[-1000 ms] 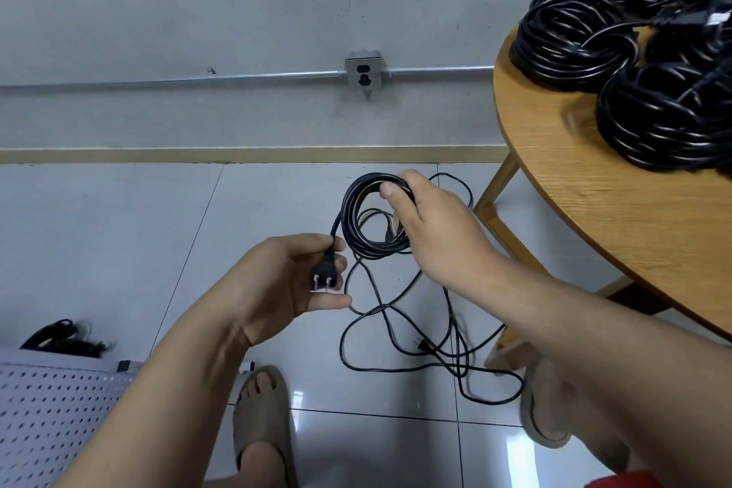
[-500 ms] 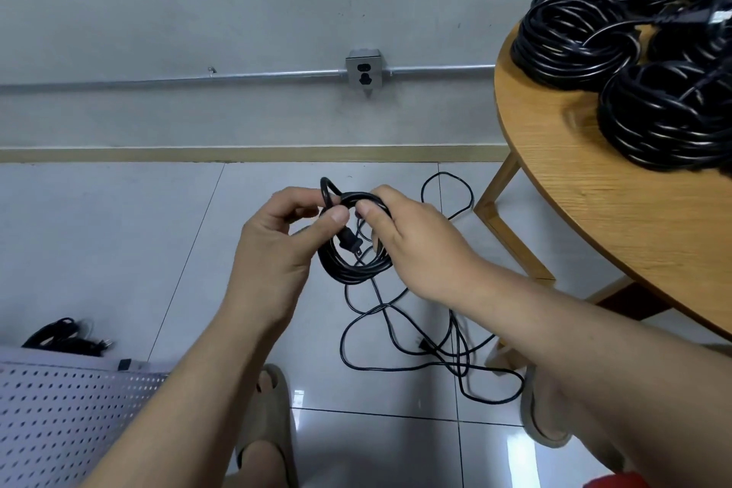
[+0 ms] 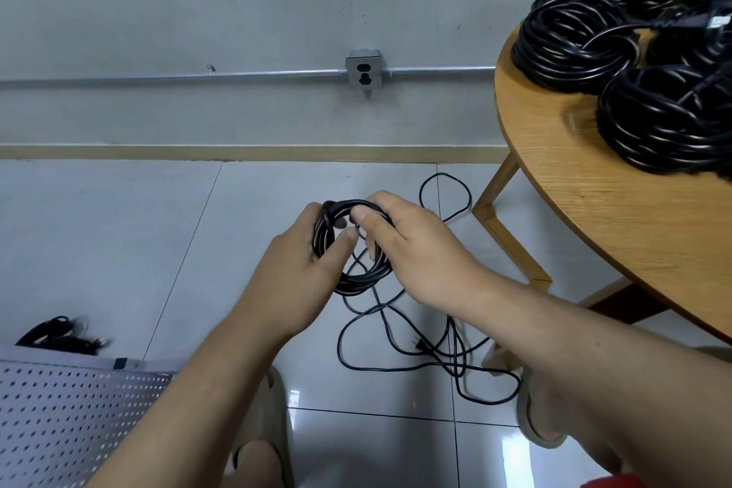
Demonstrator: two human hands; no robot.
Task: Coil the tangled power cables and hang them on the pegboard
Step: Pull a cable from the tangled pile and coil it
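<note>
Cable coil (image 3: 356,284) stands upright, long axis vertical, gripped by left hand (image 3: 305,265) and right hand (image 3: 416,250)

The only camera sits on my head, facing forward and down, close above my left hand (image 3: 303,269) and right hand (image 3: 420,250). Its wide angle reaches the floor (image 3: 119,250), the wall (image 3: 198,12) ahead and the bench (image 3: 594,218) at my right.

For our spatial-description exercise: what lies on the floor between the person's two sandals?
The head view shows loose, tangled black power cable lying between the left sandal and right sandal.
</note>
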